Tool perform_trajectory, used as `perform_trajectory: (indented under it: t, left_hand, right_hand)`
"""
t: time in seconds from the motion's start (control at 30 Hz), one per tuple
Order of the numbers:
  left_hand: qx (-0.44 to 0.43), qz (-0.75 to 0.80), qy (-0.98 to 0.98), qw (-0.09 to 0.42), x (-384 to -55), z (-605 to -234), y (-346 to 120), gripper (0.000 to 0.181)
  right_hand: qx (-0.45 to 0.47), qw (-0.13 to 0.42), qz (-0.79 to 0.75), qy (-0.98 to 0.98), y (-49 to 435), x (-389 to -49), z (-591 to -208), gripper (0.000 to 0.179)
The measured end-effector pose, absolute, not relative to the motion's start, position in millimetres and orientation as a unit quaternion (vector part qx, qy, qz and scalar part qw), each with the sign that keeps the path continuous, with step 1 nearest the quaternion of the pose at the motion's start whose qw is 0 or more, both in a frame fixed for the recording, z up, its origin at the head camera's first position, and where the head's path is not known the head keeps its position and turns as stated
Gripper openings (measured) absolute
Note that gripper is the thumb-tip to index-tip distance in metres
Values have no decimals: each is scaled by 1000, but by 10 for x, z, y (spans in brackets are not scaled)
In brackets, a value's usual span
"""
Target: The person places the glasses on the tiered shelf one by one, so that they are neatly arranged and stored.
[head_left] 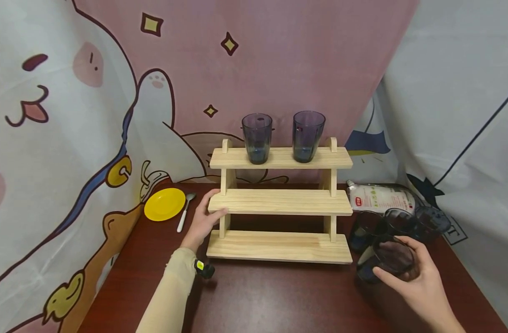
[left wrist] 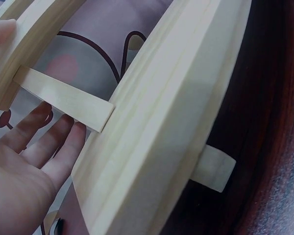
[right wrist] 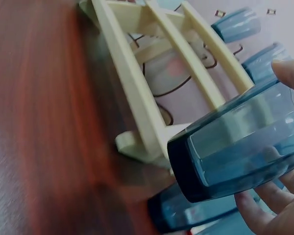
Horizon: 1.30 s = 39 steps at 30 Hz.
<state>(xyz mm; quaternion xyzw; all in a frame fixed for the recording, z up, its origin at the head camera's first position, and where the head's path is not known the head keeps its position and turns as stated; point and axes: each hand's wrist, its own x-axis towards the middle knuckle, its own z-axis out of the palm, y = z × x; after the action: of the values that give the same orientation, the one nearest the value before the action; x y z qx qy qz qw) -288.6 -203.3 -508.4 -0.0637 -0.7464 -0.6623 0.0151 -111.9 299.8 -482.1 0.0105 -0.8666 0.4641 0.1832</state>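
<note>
A three-tier wooden shelf [head_left: 280, 202] stands on the table, two bluish-purple glasses upright on its top board: a left glass [head_left: 257, 138] and a right glass [head_left: 308, 136]. My left hand [head_left: 204, 217] grips the left end of the middle board, thumb in front; in the left wrist view its other fingers [left wrist: 63, 147] lie beside the side upright. To the right of the shelf, my right hand [head_left: 422, 273] holds a blue tinted glass [right wrist: 240, 147] round its side, near the rim. Behind that held glass several similar glasses [head_left: 399, 222] stand close together on the table.
A yellow plate [head_left: 164, 204] and a white-handled spoon [head_left: 186, 212] lie left of the shelf. A white spouted pouch [head_left: 382, 197] lies at the back right. Printed cloth [head_left: 278, 60] hangs behind and along both sides of the dark red table [head_left: 254, 296].
</note>
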Motion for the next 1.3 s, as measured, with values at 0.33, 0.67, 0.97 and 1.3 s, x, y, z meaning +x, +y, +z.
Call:
perform_trajectory:
  t: [0.33,0.67,0.97,1.3]
  left_hand:
    - [-52,-654,-755,15,-2873,-5081,-2039,65]
    - [-53,-658,-751,17,-2888,-5106,-2037,65]
    - [-57,-659,-750,20,-2886,-5095,-2026,63]
    - [-58,-660,-749,21,-2895,-5085,-2025,65]
  right_hand:
    - [46,198,501,-841,2789,-1230,-4586,99]
    - [111,194,530,-818,2495,-1449,-4437,91]
    - [128,190,527,-819,2230,-1662,-4323,90]
    - [149,161,568,-793,1944,-1974,-4192,84]
